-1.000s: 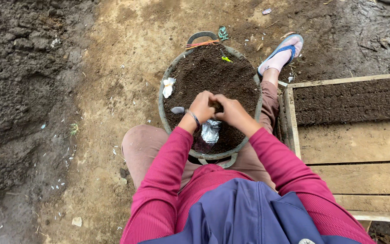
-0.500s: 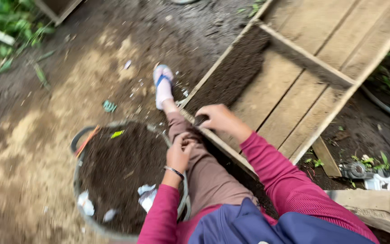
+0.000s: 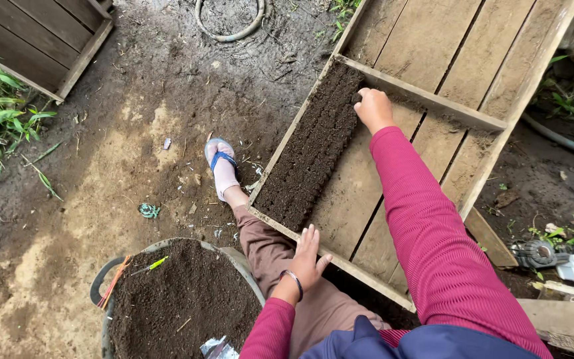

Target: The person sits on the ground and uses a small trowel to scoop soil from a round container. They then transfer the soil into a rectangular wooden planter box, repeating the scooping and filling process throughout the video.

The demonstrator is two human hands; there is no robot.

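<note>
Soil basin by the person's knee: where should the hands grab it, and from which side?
Best bet is the dark loop handle on the rim of the round basin, on the side away from the person's leg. Come from above on that outer side: the loop stands clear of the soil, while the rim beside the knee is crowded by the left hand. Any opposite handle is out of frame.

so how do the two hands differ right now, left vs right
The right hand is stretched far out, at the far end of the dark soil strip inside the wooden tray; the left hand stays close to the body by the tray's near edge. The right hand's fingers are curled down at the soil; the left hand's fingers are spread flat and hold nothing. The left wrist wears a bracelet; the right shows none. Both arms have magenta sleeves.
</note>
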